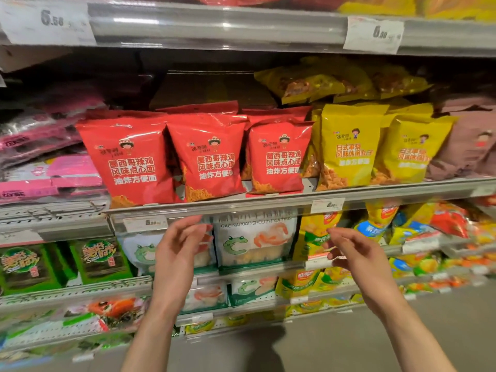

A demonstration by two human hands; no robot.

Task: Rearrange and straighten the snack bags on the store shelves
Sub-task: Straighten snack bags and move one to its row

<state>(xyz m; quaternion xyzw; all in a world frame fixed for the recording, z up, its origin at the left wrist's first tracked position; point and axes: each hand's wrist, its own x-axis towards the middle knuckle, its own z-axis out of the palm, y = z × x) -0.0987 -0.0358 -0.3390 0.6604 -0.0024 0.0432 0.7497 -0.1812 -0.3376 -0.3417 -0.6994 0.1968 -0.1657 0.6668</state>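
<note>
Three red snack bags (209, 157) stand upright in a row on the middle shelf (268, 204), with two yellow bags (349, 146) upright to their right. More yellow bags (316, 81) lie piled behind and above those. My left hand (179, 245) hovers below the shelf edge, fingers relaxed and holding nothing, in front of white bags with a green frog (252, 242). My right hand (354, 253) hangs at the same height to the right, fingers loosely curled, also holding nothing. Both hands are apart from the bags.
Pink packs (48, 178) lie stacked at the left of the middle shelf. Green seaweed packs (99, 261) stand lower left. Mixed yellow, blue and red bags (418, 226) fill the lower right shelves. Price tags (373, 33) hang on the shelf rails. Grey floor (322, 345) lies below.
</note>
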